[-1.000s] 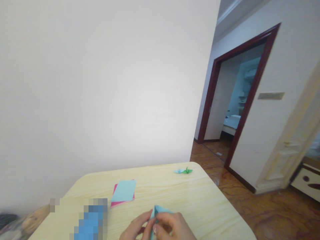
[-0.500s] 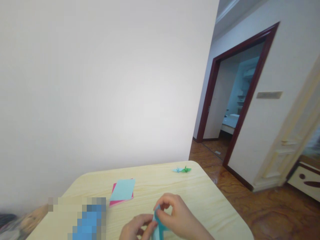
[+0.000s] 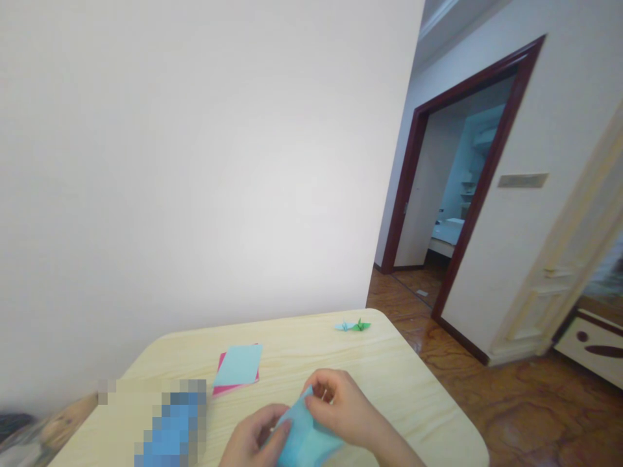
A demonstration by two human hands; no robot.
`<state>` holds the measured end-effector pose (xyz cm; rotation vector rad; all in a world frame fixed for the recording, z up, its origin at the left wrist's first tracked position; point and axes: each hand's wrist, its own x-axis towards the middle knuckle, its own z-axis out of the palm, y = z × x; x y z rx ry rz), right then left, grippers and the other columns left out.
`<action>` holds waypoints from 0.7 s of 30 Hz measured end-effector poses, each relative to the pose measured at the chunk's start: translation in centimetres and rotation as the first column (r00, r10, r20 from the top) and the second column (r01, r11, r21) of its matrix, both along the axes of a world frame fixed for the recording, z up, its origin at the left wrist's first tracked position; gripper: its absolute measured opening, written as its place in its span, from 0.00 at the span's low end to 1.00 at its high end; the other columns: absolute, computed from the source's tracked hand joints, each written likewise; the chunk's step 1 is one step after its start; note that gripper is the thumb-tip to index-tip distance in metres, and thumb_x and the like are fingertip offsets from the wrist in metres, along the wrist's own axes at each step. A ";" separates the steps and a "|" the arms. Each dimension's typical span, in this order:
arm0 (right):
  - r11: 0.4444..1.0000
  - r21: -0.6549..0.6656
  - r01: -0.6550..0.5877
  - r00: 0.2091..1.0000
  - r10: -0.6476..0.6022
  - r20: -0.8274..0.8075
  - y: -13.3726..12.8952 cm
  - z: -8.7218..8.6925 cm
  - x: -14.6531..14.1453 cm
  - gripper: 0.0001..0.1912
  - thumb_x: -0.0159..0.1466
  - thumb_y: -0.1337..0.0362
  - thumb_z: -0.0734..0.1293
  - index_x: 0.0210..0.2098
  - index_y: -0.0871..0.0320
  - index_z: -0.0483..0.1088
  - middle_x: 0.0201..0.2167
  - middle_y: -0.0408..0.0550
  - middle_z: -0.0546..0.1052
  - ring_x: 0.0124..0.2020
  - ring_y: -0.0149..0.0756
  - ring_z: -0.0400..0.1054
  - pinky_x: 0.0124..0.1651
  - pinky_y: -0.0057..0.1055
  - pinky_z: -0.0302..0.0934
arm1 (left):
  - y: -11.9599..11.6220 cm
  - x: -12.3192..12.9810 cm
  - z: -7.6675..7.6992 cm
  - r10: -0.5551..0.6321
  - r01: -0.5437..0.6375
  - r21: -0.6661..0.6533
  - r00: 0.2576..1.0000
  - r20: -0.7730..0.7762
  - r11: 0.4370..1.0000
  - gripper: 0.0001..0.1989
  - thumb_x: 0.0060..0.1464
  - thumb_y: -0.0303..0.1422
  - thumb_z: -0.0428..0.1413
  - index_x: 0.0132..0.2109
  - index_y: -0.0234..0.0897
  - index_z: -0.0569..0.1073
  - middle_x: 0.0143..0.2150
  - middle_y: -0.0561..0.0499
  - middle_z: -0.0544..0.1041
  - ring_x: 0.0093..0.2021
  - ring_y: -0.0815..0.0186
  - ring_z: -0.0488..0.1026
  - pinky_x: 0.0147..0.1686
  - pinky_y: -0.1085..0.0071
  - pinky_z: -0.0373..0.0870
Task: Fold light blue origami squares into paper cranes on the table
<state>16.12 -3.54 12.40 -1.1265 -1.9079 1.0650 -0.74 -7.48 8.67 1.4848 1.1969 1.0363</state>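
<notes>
A light blue sheet of paper (image 3: 304,436) is held between my two hands above the near part of the table. My left hand (image 3: 256,436) pinches its left edge. At the paper's top corner, the fingers of my right hand (image 3: 335,405) are closed on it. Its lower end runs toward the bottom of the view. Farther left on the table, a light blue sheet (image 3: 239,365) lies over pink paper (image 3: 228,389). Near the far right corner sit two small folded paper pieces, one pale blue (image 3: 344,327) and one green (image 3: 361,325), side by side.
The pale wooden table (image 3: 292,334) has rounded corners and stands against a white wall. A pixelated blue thing (image 3: 172,431) is at its left. A doll-like object (image 3: 61,425) shows beyond the left edge. At the right are a wooden floor and a doorway (image 3: 413,188).
The paper in my hands has been spread wider and now shows a broad face. My left hand has moved slightly left, and the view has shifted a little.
</notes>
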 end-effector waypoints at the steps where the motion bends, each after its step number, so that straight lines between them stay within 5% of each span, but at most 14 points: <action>1: 1.000 -0.015 -0.011 1.000 0.011 0.001 0.1 -0.1 0.1 0.08 0.51 0.72 0.62 0.27 0.62 0.72 0.19 0.39 0.68 0.22 0.26 0.60 0.24 0.19 0.53 | 0.0 -0.2 0.1 0.004 -0.004 -0.011 1.000 0.003 1.000 0.17 0.49 0.44 0.54 0.36 0.35 0.75 0.27 0.51 0.76 0.24 0.67 0.72 0.19 0.78 0.68; 8: 0.999 0.032 -0.034 0.999 0.033 0.027 0.4 -0.7 0.2 0.11 0.49 0.74 0.60 0.30 0.60 0.70 0.20 0.38 0.67 0.22 0.26 0.60 0.24 0.19 0.53 | 0.3 -0.9 0.1 0.072 -0.069 0.046 0.995 -0.067 0.997 0.13 0.49 0.41 0.54 0.37 0.36 0.76 0.31 0.51 0.78 0.25 0.66 0.73 0.18 0.78 0.69; 14: 0.990 0.139 -0.027 0.993 0.011 0.114 -0.3 0.2 -0.2 0.09 0.50 0.73 0.61 0.29 0.58 0.69 0.24 0.40 0.71 0.25 0.28 0.63 0.28 0.21 0.55 | -0.1 -0.4 0.8 0.182 -0.138 0.267 0.972 -0.147 0.954 0.08 0.49 0.36 0.55 0.32 0.39 0.76 0.31 0.51 0.80 0.32 0.64 0.76 0.32 0.76 0.72; 21: 0.978 0.197 -0.074 0.988 0.045 0.146 -0.4 0.4 -0.3 0.12 0.47 0.76 0.60 0.27 0.58 0.69 0.24 0.40 0.69 0.25 0.28 0.62 0.29 0.21 0.55 | -0.6 0.1 0.7 0.197 -0.135 0.278 0.958 -0.208 0.951 0.05 0.50 0.34 0.53 0.29 0.40 0.71 0.26 0.54 0.76 0.26 0.67 0.74 0.28 0.78 0.70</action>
